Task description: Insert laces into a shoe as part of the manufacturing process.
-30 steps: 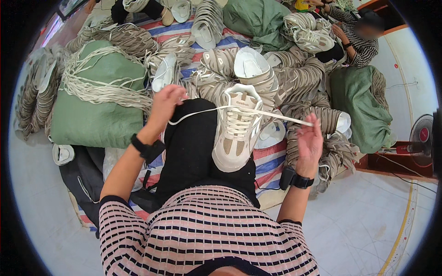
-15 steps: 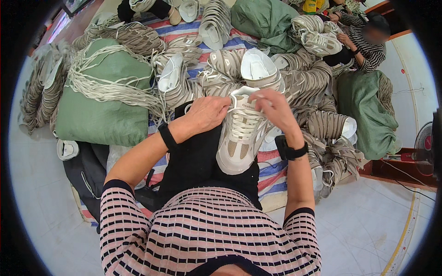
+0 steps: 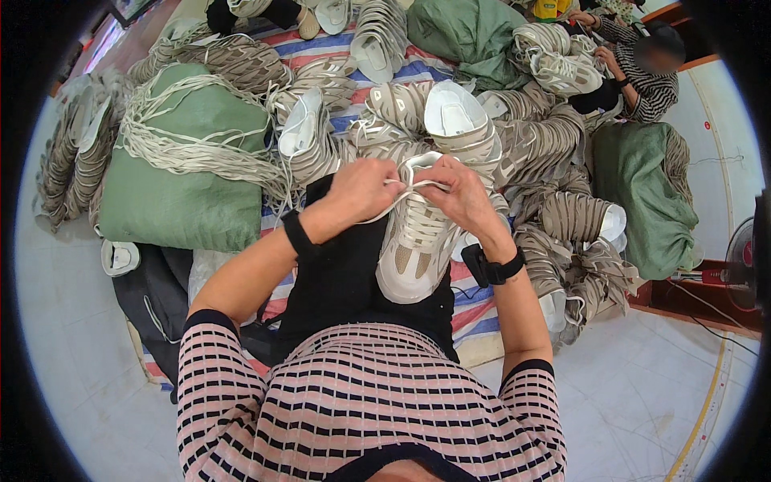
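Note:
A white and beige sneaker upper [image 3: 413,255] rests on my black-clad lap, toe toward me, its eyelets threaded with cream lace. Over the top of its tongue, my left hand [image 3: 363,191] pinches one part of the shoelace [image 3: 410,189]. Close on the other side, my right hand [image 3: 459,191] is closed on another part of that lace. The two strands cross or loop between my fingertips; whether they form a knot is too small to tell. One lace end trails below my left hand. My fingers partly hide the collar opening.
On the striped sheet [image 3: 474,309] lie several nested stacks of shoe uppers [image 3: 534,140]. Left of me, a bundle of loose laces [image 3: 189,145] drapes over a green sack [image 3: 181,210]. Another green sack [image 3: 642,197] and a fan [image 3: 740,261] stand right; a co-worker [image 3: 634,72] sits far right.
My right hand has closed on the lace and come nearer my left hand. The lace strands now meet between both hands above the tongue. The sneaker upper has stayed on my lap.

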Tool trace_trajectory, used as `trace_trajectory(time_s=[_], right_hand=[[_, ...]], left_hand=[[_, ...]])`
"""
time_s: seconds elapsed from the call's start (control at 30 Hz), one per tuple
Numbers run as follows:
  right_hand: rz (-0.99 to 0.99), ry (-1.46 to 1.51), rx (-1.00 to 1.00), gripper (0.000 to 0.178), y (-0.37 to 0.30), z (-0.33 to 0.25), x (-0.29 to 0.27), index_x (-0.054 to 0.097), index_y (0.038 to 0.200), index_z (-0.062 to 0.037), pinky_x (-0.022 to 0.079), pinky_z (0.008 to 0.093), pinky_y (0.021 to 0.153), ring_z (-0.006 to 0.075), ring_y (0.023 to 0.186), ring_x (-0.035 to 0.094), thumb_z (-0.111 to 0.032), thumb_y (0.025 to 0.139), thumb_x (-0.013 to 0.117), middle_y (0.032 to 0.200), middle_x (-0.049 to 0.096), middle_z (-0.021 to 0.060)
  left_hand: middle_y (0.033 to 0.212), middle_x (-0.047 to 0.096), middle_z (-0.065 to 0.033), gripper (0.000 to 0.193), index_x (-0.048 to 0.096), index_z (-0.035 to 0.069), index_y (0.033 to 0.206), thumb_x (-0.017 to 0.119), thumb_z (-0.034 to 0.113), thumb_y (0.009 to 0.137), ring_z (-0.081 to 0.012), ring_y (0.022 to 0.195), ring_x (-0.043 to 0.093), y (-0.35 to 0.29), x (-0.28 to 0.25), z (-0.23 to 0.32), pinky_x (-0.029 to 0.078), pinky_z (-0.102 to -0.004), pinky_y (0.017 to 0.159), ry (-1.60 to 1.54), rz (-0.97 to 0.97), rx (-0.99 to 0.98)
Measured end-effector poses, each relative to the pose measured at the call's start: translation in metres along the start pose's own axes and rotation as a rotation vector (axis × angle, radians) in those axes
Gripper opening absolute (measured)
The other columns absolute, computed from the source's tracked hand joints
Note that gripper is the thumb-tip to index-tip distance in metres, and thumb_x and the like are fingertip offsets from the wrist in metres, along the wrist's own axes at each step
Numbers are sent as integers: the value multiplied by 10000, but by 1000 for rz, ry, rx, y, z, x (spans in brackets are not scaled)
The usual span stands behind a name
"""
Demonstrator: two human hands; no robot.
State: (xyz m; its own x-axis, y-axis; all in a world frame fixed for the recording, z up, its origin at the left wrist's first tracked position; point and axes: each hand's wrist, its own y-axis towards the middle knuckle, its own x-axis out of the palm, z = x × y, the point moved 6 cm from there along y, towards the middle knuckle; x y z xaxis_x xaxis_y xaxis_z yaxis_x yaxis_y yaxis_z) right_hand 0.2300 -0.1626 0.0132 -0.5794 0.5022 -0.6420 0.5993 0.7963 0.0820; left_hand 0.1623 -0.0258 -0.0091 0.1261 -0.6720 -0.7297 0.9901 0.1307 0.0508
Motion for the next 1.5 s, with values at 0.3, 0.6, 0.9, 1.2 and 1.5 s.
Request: trace_trajectory(time_s=[0.3,0.6,0.9,1.2,1.5], right_hand=[[-23,-74,-19,150,5,4,4,675,861,-107,457,384,700,297,830,590,-153,720,652,824,592,85],[-166,1088,227,108,-5,24,-31,606,854,11,416,238,721,88,704,522,-91,826,585,809,563,4],[616,1457,458,140,-96,163,-115,529,760,-82,267,205,418,39,445,346,-144,884,510,630,480,-47],[402,566,437,233,-76,124,-18,550,817,-48,428,250,600,89,646,511,-236,936,482,686,546,-10],[564,3,201,185,-58,41,-5,571,897,-14,454,285,594,167,613,571,-199,889,571,678,600,74]], left_hand=[[685,596,-170,189,579,32,824,628,207,771,-354,663,594,3,-2,6,448,-426,604,-108,-134,129],[946,465,-100,386,509,66,857,757,278,650,-276,968,458,-35,0,25,392,-375,801,292,-216,577],[941,476,-62,170,550,17,921,602,16,759,-172,829,506,9,-5,28,435,-274,751,-365,-279,313],[838,578,-137,175,593,30,880,638,176,795,-323,824,552,25,5,44,441,-403,731,-65,81,387],[820,585,-129,188,613,51,919,624,87,735,-317,802,579,27,29,59,449,-421,694,237,67,494]])
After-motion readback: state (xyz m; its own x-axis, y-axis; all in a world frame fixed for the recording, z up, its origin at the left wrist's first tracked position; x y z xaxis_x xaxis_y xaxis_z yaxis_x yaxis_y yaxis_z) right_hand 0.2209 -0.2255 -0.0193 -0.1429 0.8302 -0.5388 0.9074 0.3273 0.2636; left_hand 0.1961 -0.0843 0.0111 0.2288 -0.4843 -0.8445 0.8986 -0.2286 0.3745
